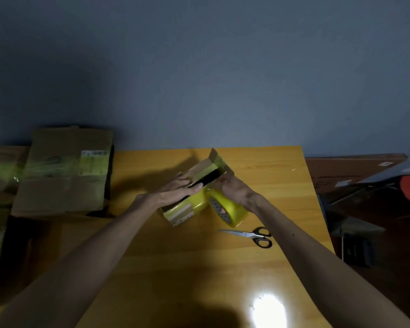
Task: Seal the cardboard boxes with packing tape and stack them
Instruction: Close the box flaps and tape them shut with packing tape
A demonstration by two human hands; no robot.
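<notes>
Pressing with straight fingers, the left hand lies flat on top of the small cardboard box, probably to keep a flap down. The box sits in the middle of the yellow table, and its far flaps stand open. The right hand is at that open end with its fingers curled, but I cannot tell what it pinches, if anything. The tape roll touches the box and the scissors lie near, handy for sealing. A larger taped box waits on the left.
</notes>
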